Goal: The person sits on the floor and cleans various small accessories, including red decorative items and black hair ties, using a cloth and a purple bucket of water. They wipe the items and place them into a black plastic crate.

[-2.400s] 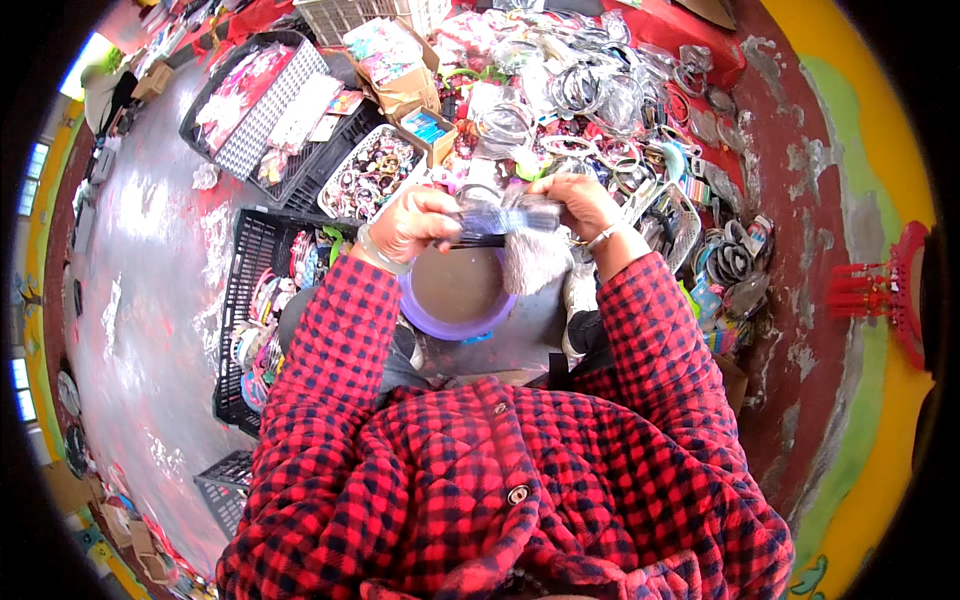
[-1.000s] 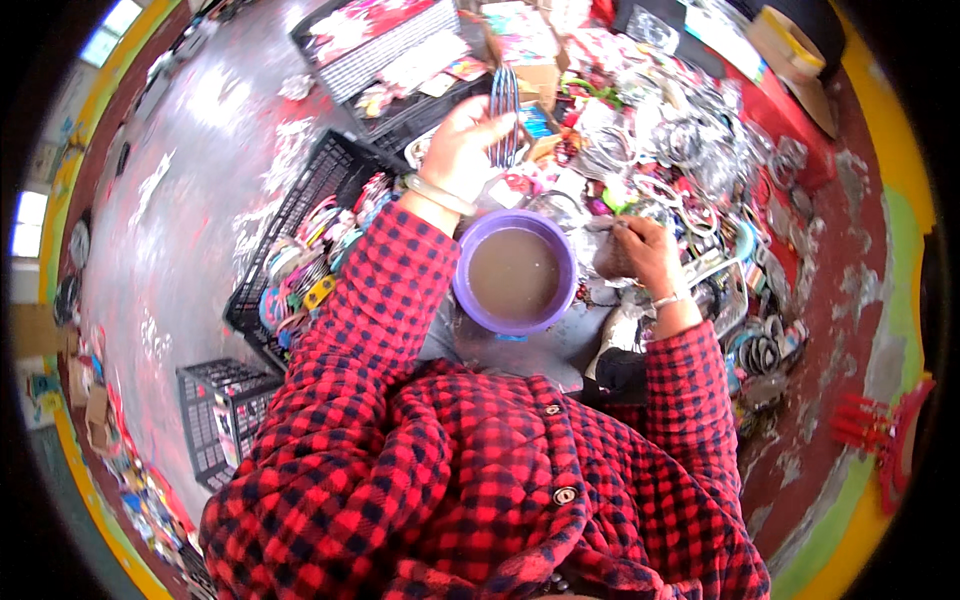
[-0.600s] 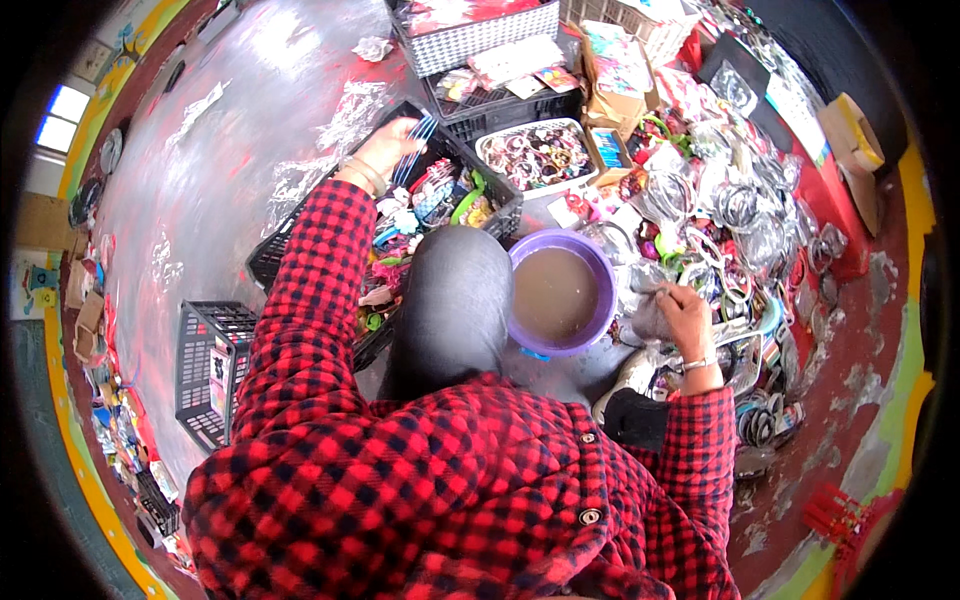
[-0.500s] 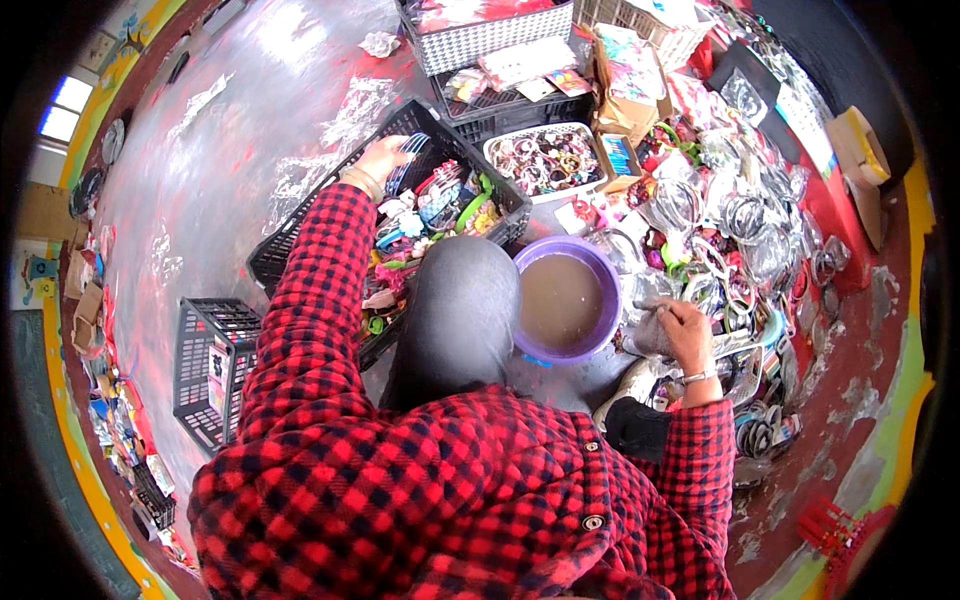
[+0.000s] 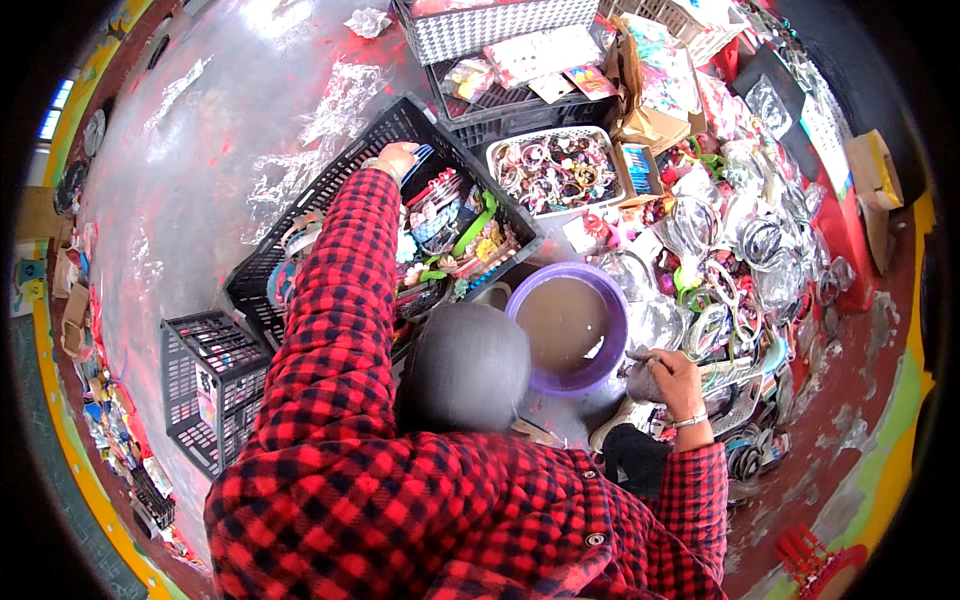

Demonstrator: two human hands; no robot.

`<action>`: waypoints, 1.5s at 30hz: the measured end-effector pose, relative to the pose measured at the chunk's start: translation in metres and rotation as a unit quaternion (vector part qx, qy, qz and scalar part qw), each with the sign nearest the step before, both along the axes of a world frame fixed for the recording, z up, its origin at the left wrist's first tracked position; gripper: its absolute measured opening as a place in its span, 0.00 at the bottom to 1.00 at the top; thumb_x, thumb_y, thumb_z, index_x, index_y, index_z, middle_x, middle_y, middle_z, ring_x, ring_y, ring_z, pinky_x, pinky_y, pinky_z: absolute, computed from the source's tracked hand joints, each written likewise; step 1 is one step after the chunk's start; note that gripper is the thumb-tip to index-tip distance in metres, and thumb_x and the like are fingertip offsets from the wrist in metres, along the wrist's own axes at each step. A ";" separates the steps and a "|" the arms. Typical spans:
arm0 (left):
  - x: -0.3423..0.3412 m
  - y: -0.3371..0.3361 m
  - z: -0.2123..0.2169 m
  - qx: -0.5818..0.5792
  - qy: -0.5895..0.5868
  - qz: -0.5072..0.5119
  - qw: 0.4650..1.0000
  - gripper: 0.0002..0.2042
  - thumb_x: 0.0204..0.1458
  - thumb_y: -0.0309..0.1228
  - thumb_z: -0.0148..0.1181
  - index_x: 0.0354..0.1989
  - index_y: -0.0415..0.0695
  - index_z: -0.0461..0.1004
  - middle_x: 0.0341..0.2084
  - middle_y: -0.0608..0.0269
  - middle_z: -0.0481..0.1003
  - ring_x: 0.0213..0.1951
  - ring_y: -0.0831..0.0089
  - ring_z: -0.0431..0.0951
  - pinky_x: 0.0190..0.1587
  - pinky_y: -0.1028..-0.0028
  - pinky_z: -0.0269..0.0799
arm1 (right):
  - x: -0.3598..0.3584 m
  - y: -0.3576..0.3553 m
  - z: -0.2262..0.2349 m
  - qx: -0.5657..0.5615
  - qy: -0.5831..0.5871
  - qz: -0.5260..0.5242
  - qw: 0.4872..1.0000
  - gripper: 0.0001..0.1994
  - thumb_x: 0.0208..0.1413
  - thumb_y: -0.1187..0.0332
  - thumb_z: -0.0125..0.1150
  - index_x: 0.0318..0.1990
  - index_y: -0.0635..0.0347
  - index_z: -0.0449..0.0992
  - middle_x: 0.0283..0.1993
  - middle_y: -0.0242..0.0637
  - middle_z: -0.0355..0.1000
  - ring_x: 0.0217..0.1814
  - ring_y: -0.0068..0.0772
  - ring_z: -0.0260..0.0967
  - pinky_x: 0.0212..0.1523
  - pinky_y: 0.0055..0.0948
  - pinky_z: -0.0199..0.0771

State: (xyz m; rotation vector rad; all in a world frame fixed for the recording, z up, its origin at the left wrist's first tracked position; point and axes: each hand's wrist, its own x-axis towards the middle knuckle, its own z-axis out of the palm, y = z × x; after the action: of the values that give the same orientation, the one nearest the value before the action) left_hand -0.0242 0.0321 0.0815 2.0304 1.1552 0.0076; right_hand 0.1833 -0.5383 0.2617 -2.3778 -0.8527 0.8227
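Reaching out over the black crate (image 5: pixel 300 230), the left hand (image 5: pixel 398 157) had its fingers closed on blue hair clips (image 5: pixel 422 156) at the crate's far rim: judged light, stiff, slippery plastic, best pinched across the middle. The right hand (image 5: pixel 672 373) gripped a small crumpled clear bag (image 5: pixel 640 378) beside the purple basin (image 5: pixel 570 328); soft, light.

Head-worn fisheye, steeply downward, close.

Flat printed packets (image 5: pixel 545 62) fill the black crate (image 5: pixel 520 112) (upper middle).
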 end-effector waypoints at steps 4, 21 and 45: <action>0.014 0.013 -0.023 -0.015 0.022 -0.015 1.000 0.18 0.44 0.22 0.52 0.47 0.42 0.70 0.44 0.54 0.72 0.48 0.68 0.71 0.51 0.77 0.62 | -0.002 0.013 0.003 -0.059 0.016 0.020 0.998 0.10 0.45 0.70 0.56 0.37 0.58 0.76 0.31 0.44 0.72 0.35 0.40 0.70 0.37 0.30 0.68; 0.021 -0.001 -0.068 -0.012 0.034 -0.041 0.998 0.18 0.47 0.19 0.48 0.49 0.40 0.69 0.36 0.59 0.75 0.37 0.75 0.73 0.43 0.78 0.65 | -0.004 0.019 0.001 -0.032 0.050 0.014 0.998 0.11 0.45 0.73 0.56 0.38 0.61 0.75 0.28 0.41 0.69 0.32 0.35 0.68 0.35 0.28 0.66; 0.010 -0.039 -0.035 -0.456 -0.160 0.077 0.872 0.18 0.53 0.21 0.41 0.53 0.37 0.63 0.43 0.56 0.72 0.41 0.70 0.74 0.47 0.71 0.68 | -0.005 0.009 -0.004 0.004 -0.030 0.077 0.997 0.10 0.45 0.68 0.54 0.37 0.54 0.77 0.29 0.43 0.71 0.32 0.43 0.69 0.35 0.36 0.69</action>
State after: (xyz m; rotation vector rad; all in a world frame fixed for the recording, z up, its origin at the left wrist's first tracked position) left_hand -0.0146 -0.0066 0.0465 1.0439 0.8573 -0.1017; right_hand 0.1787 -0.5291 0.2581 -2.3631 -1.0729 0.8079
